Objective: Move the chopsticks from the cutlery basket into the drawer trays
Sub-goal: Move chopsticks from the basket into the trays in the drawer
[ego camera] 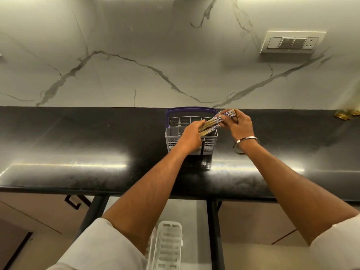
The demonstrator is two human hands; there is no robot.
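A glossy black counter [81, 145] carried a grey cutlery basket [191, 142] near its back edge, right of centre.

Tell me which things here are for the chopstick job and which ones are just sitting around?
For the job: chopsticks held by the left hand and right hand; grey cutlery basket on the black counter; white slotted tray down below.

Just sitting around: wall switch panel; gold items at the counter's far right; bangle on the right wrist.
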